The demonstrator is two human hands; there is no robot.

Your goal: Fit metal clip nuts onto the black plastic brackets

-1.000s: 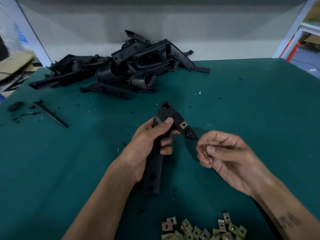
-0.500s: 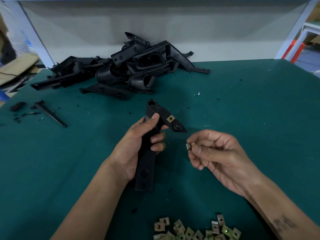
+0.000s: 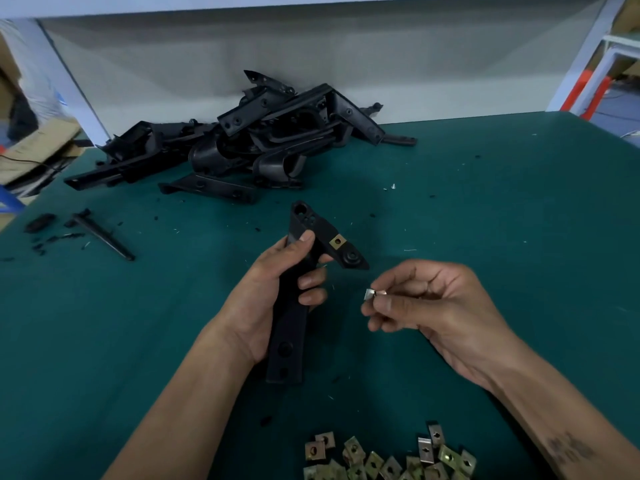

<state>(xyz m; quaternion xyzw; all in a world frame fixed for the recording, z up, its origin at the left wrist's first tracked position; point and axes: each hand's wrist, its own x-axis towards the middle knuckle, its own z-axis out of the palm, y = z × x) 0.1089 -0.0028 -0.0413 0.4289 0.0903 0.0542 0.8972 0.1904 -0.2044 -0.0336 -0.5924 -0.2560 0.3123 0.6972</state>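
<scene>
My left hand [image 3: 273, 292] grips a long black plastic bracket [image 3: 289, 337] upright over the green table, thumb on its upper part. One brass clip nut [image 3: 337, 241] sits on the bracket's angled right arm. My right hand [image 3: 429, 306] pinches a single metal clip nut [image 3: 370, 294] between thumb and fingertips, a short way below and right of that arm, apart from the bracket. A heap of loose clip nuts [image 3: 388, 459] lies at the near edge.
A pile of black plastic brackets [image 3: 242, 143] is stacked against the back wall. A thin black strip [image 3: 104, 237] and small black scraps lie at the left. The green table mat [image 3: 502, 202] stretches to the right, with a white and red frame beyond it.
My right hand has turned the clip nut out to its fingertips and drawn slightly away from the bracket. My left hand has tilted the bracket a little more upright.
</scene>
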